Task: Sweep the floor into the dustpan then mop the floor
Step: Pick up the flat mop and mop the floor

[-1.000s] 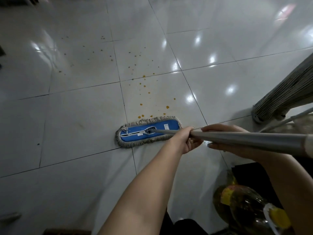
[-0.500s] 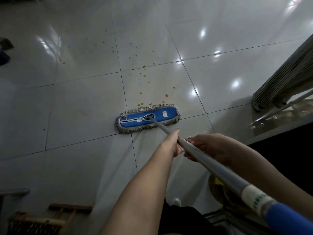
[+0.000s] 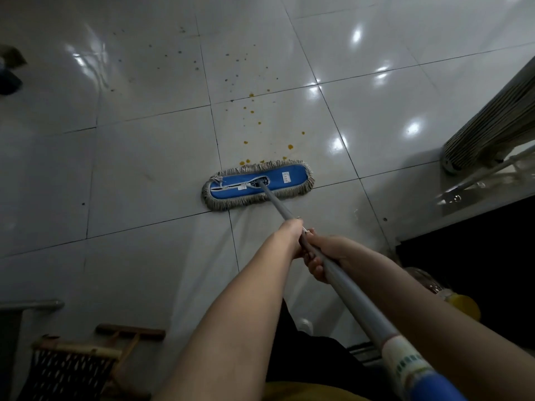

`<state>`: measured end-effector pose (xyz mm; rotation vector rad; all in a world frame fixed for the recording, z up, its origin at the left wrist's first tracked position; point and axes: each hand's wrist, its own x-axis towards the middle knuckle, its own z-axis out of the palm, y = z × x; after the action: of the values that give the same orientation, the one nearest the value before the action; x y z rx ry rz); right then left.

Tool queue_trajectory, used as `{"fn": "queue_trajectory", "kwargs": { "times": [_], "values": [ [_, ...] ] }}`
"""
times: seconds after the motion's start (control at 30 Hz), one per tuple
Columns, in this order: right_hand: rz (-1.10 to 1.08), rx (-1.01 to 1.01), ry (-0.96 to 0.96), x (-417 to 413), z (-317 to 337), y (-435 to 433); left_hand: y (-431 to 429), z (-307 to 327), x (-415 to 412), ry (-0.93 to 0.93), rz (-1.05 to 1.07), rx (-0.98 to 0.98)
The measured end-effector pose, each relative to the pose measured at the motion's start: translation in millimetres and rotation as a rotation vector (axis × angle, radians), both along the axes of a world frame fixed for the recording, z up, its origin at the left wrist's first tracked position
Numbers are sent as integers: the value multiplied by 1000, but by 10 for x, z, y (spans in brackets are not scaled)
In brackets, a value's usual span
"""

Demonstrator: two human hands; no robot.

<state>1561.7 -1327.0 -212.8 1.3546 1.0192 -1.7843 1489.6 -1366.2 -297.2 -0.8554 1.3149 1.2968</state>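
Note:
A flat blue mop head [image 3: 285, 178] with a grey fringe lies on the glossy white tiled floor [image 3: 144, 169]. Its grey metal pole [image 3: 344, 287] runs back toward me and ends in a blue grip at the bottom right. My left hand [image 3: 291, 231] grips the pole further down, nearer the mop head. My right hand [image 3: 327, 253] grips it just behind the left one. Orange-yellow spots [image 3: 252, 111] are scattered on the tiles just beyond the mop head, with darker specks further off.
A striped folded thing on a metal frame [image 3: 492, 123] stands at the right. A dark mat [image 3: 477, 256] and a bottle with a yellow cap [image 3: 460, 302] lie at the lower right. A woven wooden stool [image 3: 86, 363] sits at the bottom left.
The pole has swung from nearly level to pointing steeply down at the floor. The mop head has turned slightly and sits close below the orange spots. Both hands kept their grip.

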Motion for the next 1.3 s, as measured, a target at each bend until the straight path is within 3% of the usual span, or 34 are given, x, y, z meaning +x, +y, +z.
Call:
{"fn": "queue_trajectory", "kwargs": {
  "times": [0.47,0.83,1.17,1.3],
  "values": [
    [88,73,-23,-1209,-13,-67,-96,14,-1150,88,-130,-14],
    [-56,7,1,-2188,-46,60,69,-107,-2176,109,-153,40],
    [-56,-21,-13,-2744,-54,389,387,-141,-2744,118,-147,49],
    [-247,-186,17,-2927,-18,760,653,-57,-2970,82,-151,68]
  ]
}}
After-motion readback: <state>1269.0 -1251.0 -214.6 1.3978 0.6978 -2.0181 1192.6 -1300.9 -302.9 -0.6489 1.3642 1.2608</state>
